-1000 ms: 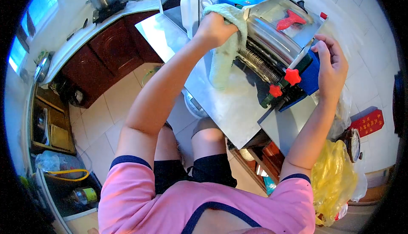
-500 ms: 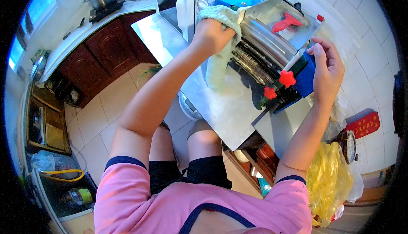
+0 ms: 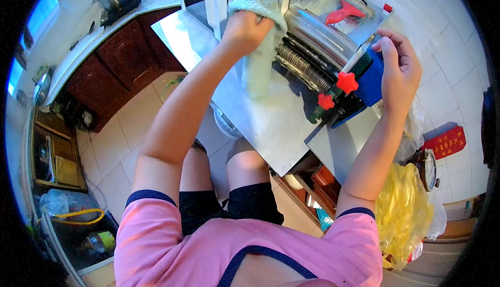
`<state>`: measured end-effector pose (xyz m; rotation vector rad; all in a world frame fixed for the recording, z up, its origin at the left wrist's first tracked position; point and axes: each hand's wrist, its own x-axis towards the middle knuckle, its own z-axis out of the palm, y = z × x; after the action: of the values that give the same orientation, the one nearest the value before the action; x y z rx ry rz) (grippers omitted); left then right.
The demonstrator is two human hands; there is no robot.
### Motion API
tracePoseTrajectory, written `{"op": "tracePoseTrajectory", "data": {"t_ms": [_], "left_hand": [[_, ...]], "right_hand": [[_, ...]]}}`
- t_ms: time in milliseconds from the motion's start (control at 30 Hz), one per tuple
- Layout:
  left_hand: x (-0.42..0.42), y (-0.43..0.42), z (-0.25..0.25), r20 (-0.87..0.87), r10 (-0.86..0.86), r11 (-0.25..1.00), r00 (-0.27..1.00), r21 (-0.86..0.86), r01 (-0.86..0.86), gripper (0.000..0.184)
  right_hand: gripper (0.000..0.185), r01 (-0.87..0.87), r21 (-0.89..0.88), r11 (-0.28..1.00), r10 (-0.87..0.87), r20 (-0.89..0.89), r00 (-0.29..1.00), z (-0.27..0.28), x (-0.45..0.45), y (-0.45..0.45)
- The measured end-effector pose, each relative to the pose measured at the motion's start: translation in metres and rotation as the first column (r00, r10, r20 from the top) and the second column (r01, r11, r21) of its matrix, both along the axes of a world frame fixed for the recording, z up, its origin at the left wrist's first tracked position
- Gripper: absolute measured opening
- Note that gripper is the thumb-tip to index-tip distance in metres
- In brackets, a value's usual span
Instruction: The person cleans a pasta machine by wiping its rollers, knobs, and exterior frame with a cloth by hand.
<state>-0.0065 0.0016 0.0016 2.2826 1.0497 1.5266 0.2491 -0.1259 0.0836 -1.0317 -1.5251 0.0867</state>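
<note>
1 pale green, soft-napped cloth (image 3: 256, 73): bunched at its upper end, beside the left end of the rollers; long axis running from the fingers toward the near side of the table. Its edge overlaps the roller end in view; contact there cannot be told.

1 left hand (image 3: 246, 30), bare: fingers closed on the cloth, which wraps over and beyond them and hangs below. The nearer hand.

1 silver-and-black metal roller machine with blue casing (image 3: 322, 37): to the right of the left fingers, rollers slanting from the cloth toward the near right. Includes 1 ridged dark metal roller set (image 3: 304, 65) and 2 red star-shaped knobs (image 3: 347, 82).

1 right hand (image 3: 402, 73), bare: fingers loosely curled, nothing seen in them; just beside the machine's right end, well apart from the cloth. Touching or not, cannot tell.

1 red plastic T-shaped piece (image 3: 344, 12): atop the machine.

1 white flat-topped table (image 3: 278, 141): beneath.
</note>
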Motion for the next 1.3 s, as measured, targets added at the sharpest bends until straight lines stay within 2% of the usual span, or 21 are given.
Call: {"op": "tracePoseTrajectory", "data": {"t_ms": [67,233,333,400,433,467,500,567,600,667,700,767,900,1000,1067,1100,1133,1200,1233,1267,1300], "left_hand": [[0.008,0.003,0.000,0.075,0.143,0.990,0.987,-0.007,-0.143,0.023],[0.002,-0.014,-0.006,0.053,0.110,0.993,0.993,-0.053,-0.107,0.029],[-0.007,-0.014,-0.008,0.188,0.027,0.991,0.982,-0.135,-0.002,0.030],[-0.011,-0.012,0.002,0.341,-0.184,0.899,0.922,-0.321,0.298,0.030],[-0.004,-0.009,0.005,0.333,-0.158,0.954,0.930,-0.193,0.231,0.026],[-0.001,-0.007,0.006,0.331,-0.154,0.954,0.931,-0.197,0.228,0.026],[0.002,-0.005,0.008,-0.092,0.107,0.982,0.990,-0.144,-0.119,0.024],[0.009,-0.011,0.011,-0.161,0.323,0.945,0.933,0.002,-0.327,0.021],[0.006,-0.009,0.008,-0.156,0.327,0.944,0.932,0.001,-0.331,0.021],[-0.001,-0.002,0.001,0.010,0.094,0.995,0.995,-0.036,-0.094,0.025],[-0.003,-0.001,-0.005,0.011,0.094,0.995,0.996,-0.030,-0.094,0.025],[-0.004,-0.014,-0.012,0.506,-0.119,0.949,0.854,-0.194,0.247,0.025],[-0.007,-0.014,-0.013,0.636,-0.230,0.848,0.736,-0.240,0.472,0.028],[-0.008,-0.001,-0.005,0.538,-0.297,0.865,0.789,-0.200,0.461,0.034],[-0.002,-0.004,0.008,0.145,0.098,0.944,0.985,-0.327,-0.046,0.037],[0.005,-0.011,0.014,0.189,0.104,0.982,0.977,-0.173,-0.071,0.038],[0.007,-0.010,0.014,0.196,0.090,0.983,0.976,-0.178,-0.055,0.038],[0.007,-0.008,0.016,-0.003,0.194,0.960,0.981,-0.207,-0.190,0.043],[0.011,-0.015,0.017,-0.010,0.266,0.943,0.964,-0.207,-0.262,0.039],[0.012,-0.016,0.011,-0.008,0.258,0.945,0.966,-0.206,-0.254,0.039],[0.010,-0.014,0.001,0.178,0.136,0.959,0.975,-0.270,-0.084,0.037]], "right_hand": [[0.019,0.004,0.001,1.000,-0.004,0.010,1.000,-0.001,0.002,0.000],[0.017,-0.026,0.006,1.000,0.026,-0.020,0.999,0.000,0.002,-0.001],[0.018,-0.005,-0.005,1.000,0.005,-0.006,1.000,0.001,-0.002,-0.003],[0.017,-0.015,0.008,1.000,0.015,-0.016,1.000,0.001,-0.002,-0.004],[0.017,-0.031,0.016,0.999,0.032,-0.020,0.999,0.000,-0.003,-0.003],[0.017,-0.034,0.013,0.999,0.034,-0.023,0.999,-0.001,-0.003,-0.003],[0.017,-0.026,0.019,0.999,0.026,-0.014,1.000,-0.001,-0.002,-0.002],[0.017,-0.025,0.021,0.999,0.025,-0.001,1.000,-0.001,0.000,0.000],[0.017,-0.014,0.015,1.000,0.014,0.001,1.000,-0.002,0.002,0.001],[0.017,-0.002,0.015,1.000,0.002,0.006,1.000,0.000,0.002,0.000],[0.017,-0.007,0.019,1.000,0.007,0.001,1.000,0.000,0.000,-0.001],[0.017,-0.012,0.027,1.000,0.012,-0.008,1.000,0.000,-0.001,-0.002],[0.017,-0.013,0.027,1.000,0.013,-0.017,1.000,0.000,-0.002,-0.002],[0.018,-0.018,0.028,0.999,0.019,-0.018,1.000,0.001,0.000,0.000],[0.018,-0.019,0.011,1.000,0.019,-0.008,1.000,-0.002,0.002,-0.001],[0.018,-0.026,0.016,1.000,0.027,-0.022,0.999,-0.002,0.001,-0.001],[0.018,-0.034,0.028,0.999,0.035,-0.036,0.999,-0.001,0.000,0.000],[0.018,-0.030,0.026,0.999,0.031,-0.030,0.999,0.000,0.001,-0.001],[0.018,-0.042,0.024,0.999,0.042,-0.029,0.999,-0.001,0.001,-0.001],[0.018,-0.034,0.026,0.999,0.035,-0.027,0.999,-0.001,0.001,-0.002],[0.018,-0.033,0.030,0.999,0.034,-0.030,0.999,-0.001,0.002,-0.001]]}}
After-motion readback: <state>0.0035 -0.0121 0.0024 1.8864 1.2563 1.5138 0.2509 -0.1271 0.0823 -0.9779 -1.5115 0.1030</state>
